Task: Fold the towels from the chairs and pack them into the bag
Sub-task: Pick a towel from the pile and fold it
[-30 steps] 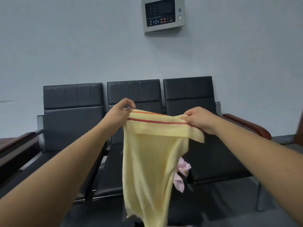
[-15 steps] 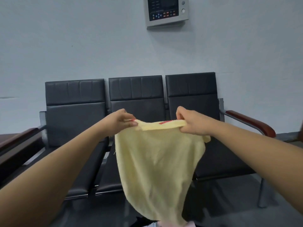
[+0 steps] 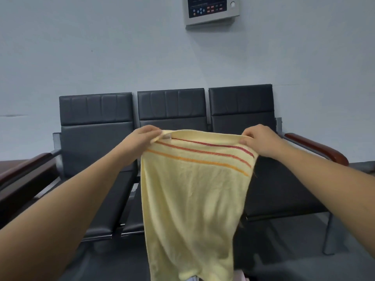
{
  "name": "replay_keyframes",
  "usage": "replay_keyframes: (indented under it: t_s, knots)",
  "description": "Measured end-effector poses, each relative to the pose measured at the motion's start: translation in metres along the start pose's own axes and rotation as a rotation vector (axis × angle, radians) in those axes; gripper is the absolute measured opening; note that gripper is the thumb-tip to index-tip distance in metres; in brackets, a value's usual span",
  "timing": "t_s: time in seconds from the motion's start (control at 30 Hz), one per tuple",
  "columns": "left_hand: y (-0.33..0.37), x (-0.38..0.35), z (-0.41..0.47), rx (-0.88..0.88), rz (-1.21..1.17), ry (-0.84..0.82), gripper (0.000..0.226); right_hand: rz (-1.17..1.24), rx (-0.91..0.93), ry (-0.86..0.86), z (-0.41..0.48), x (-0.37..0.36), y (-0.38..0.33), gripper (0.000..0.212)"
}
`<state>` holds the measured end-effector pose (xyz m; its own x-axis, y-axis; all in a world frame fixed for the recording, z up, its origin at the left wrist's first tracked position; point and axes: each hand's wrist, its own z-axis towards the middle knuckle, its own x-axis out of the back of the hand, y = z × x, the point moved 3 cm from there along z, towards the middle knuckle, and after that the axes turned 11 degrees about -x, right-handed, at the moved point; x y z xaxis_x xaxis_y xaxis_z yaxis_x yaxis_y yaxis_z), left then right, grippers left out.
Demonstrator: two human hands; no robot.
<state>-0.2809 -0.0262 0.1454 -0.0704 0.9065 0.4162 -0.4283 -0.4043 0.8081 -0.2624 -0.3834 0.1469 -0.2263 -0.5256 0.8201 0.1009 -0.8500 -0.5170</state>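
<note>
A pale yellow towel (image 3: 192, 209) with red and orange stripes near its top edge hangs in the air in front of the black chairs (image 3: 95, 159). My left hand (image 3: 143, 136) pinches its top left corner. My right hand (image 3: 258, 139) pinches the top right corner. The top edge is stretched nearly level between both hands and the rest hangs down past the bottom of the view. A bit of pink and white cloth (image 3: 242, 277) shows below the towel's lower end. No bag is in view.
The three black chairs stand in a row against a grey wall, with brown armrests (image 3: 316, 148) at the right end and at the left end. A control panel (image 3: 211, 11) hangs on the wall above. The floor is dark grey.
My hands have moved apart and spread the towel's top edge wide, so the striped end now faces me. The pink cloth seen beside the towel a second ago is mostly hidden.
</note>
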Motion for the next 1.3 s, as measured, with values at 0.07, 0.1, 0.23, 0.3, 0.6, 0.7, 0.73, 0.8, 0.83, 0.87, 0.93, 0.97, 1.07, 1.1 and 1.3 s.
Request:
replay_keyframes:
  t_s: [0.07, 0.1, 0.23, 0.3, 0.6, 0.7, 0.73, 0.8, 0.83, 0.87, 0.93, 0.97, 1.07, 1.1, 1.3]
  knots:
    - [-0.003, -0.002, 0.0, -0.024, 0.315, -0.09, 0.039, -0.012, -0.013, 0.03, 0.0, -0.001, 0.007, 0.015]
    - [-0.004, -0.003, 0.001, -0.061, 0.441, -0.083, 0.039, -0.033, 0.001, 0.04, -0.001, -0.001, 0.009, 0.014]
    - [-0.003, -0.004, 0.004, -0.089, 0.521, -0.008, 0.038, 0.011, 0.025, 0.121, 0.0, -0.004, 0.01, 0.014]
    - [0.001, -0.006, 0.003, -0.047, 0.484, -0.03, 0.061, 0.179, -0.056, 0.167, 0.004, -0.002, 0.01, 0.008]
    - [-0.005, -0.001, 0.006, 0.096, 0.67, -0.186, 0.027, 0.648, -0.353, 0.2, 0.013, -0.003, 0.023, 0.01]
    - [-0.014, -0.003, 0.005, 0.08, 0.456, -0.211, 0.018, 0.692, -0.386, 0.229, 0.014, -0.008, 0.024, 0.011]
    - [-0.015, -0.005, 0.004, 0.082, 0.326, -0.213, 0.021, 0.693, -0.376, 0.236, 0.015, -0.01, 0.022, 0.014]
    - [-0.013, -0.01, 0.001, 0.091, 0.053, -0.224, 0.018, 0.672, -0.341, 0.257, 0.016, -0.014, 0.015, 0.02]
    - [-0.01, -0.014, 0.0, 0.086, -0.059, -0.234, 0.016, 0.644, -0.315, 0.268, 0.016, -0.014, 0.01, 0.022]
    - [-0.007, -0.017, -0.001, 0.079, -0.16, -0.241, 0.015, 0.607, -0.283, 0.27, 0.015, -0.016, 0.004, 0.023]
    - [0.0, -0.023, 0.0, 0.048, -0.292, -0.256, 0.017, 0.544, -0.214, 0.232, 0.014, -0.019, -0.01, 0.026]
    - [0.004, -0.025, 0.001, 0.032, -0.325, -0.266, 0.014, 0.529, -0.184, 0.193, 0.013, -0.022, -0.017, 0.03]
    - [0.016, -0.033, 0.003, 0.005, -0.375, -0.32, 0.009, 0.534, -0.109, 0.047, 0.007, -0.035, -0.04, 0.037]
    - [0.019, -0.036, 0.004, 0.004, -0.375, -0.345, 0.009, 0.543, -0.085, 0.0, 0.006, -0.039, -0.047, 0.037]
    - [0.021, -0.05, 0.005, 0.027, -0.334, -0.497, 0.024, 0.541, 0.142, -0.198, -0.014, -0.056, -0.08, 0.014]
